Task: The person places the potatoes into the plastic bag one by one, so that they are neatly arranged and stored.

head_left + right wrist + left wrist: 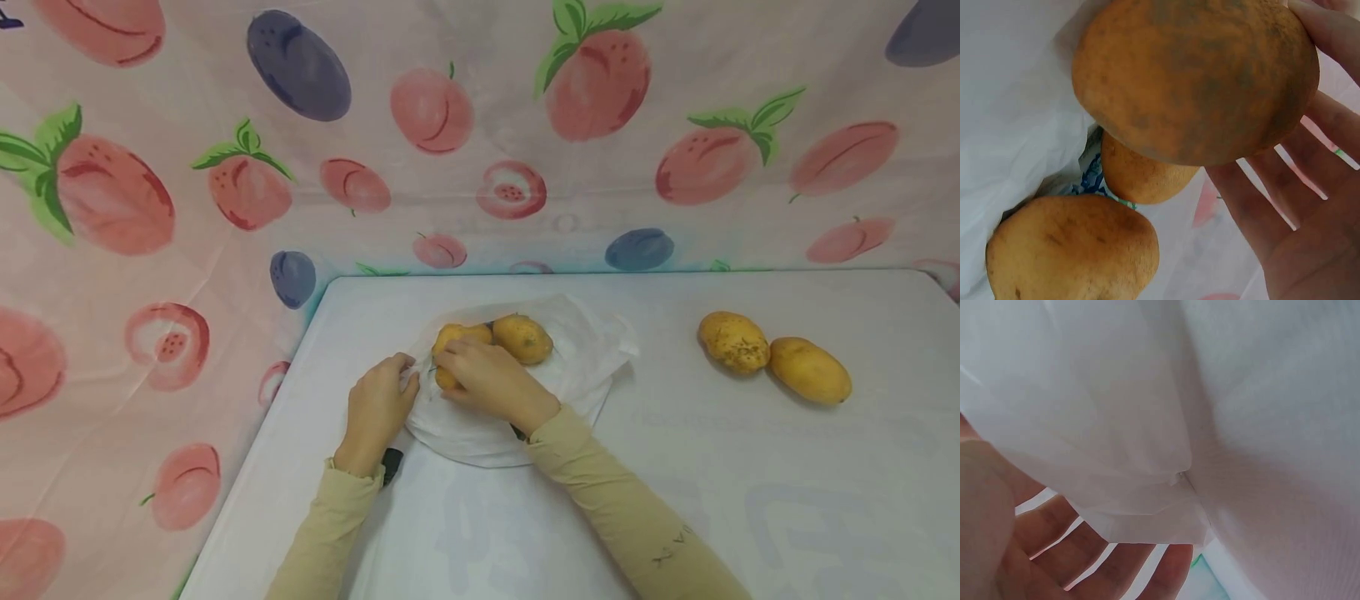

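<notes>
A white plastic bag lies spread on the table, with several yellow-brown potatoes on it. At its left edge my left hand holds the thin plastic, which passes between thumb and fingers in the left wrist view. My right hand reaches over the bag and grips a potato, fingers along one side and thumb at its end. Beside that one, a second potato is partly covered and a third potato sits lower. From the head view, the rightmost potato in the bag shows whole.
Two more potatoes, a spotted one and a smoother one, lie end to end on the white table to the right. A fruit-patterned cloth hangs behind the table and along its left side.
</notes>
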A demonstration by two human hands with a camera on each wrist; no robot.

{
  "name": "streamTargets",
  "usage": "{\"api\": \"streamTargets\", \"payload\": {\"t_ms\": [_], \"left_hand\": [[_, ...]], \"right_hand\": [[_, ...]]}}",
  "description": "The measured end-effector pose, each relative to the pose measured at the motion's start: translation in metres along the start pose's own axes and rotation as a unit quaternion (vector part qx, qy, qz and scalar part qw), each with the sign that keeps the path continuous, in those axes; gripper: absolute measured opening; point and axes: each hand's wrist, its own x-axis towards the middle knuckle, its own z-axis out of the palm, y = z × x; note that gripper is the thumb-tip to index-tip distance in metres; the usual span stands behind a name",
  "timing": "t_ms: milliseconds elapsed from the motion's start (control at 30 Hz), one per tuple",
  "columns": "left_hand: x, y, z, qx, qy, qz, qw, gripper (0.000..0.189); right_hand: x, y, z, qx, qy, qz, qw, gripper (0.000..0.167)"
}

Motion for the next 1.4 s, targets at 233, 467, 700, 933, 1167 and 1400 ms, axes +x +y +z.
{"api": "streamTargets", "payload": {"t_ms": [233, 467, 700, 933, 1167, 1400], "left_hand": [[0.000, -0.001, 0.001, 0.004, 0.000, 0.001, 1.0000, 0.021], [0.000, -0.002, 0.001, 0.007, 0.004, 0.004, 1.0000, 0.020], [0.000, -0.001, 0.000, 0.005, 0.005, 0.006, 1.0000, 0.020], [0.000, 0.000, 0.000, 0.009, 0.001, 0.008, 0.9999, 0.020], [0.001, -0.001, -0.001, 0.001, 0.002, 0.009, 1.0000, 0.021], [0.000, -0.001, -0.001, -0.004, -0.003, 0.004, 1.0000, 0.021]], "right_hand": [[0.008, -0.006, 0.005, -0.010, 0.007, 0.014, 0.9998, 0.039], [0.009, -0.009, 0.005, -0.026, 0.012, 0.015, 0.9995, 0.038], [0.012, -0.009, 0.007, -0.040, 0.020, 0.014, 0.9989, 0.039], [0.020, -0.012, 0.010, -0.058, 0.024, 0.023, 0.9978, 0.034], [0.026, -0.013, 0.015, -0.066, 0.037, 0.025, 0.9968, 0.030], [0.027, -0.014, 0.020, -0.056, 0.038, 0.023, 0.9974, 0.032]]}}
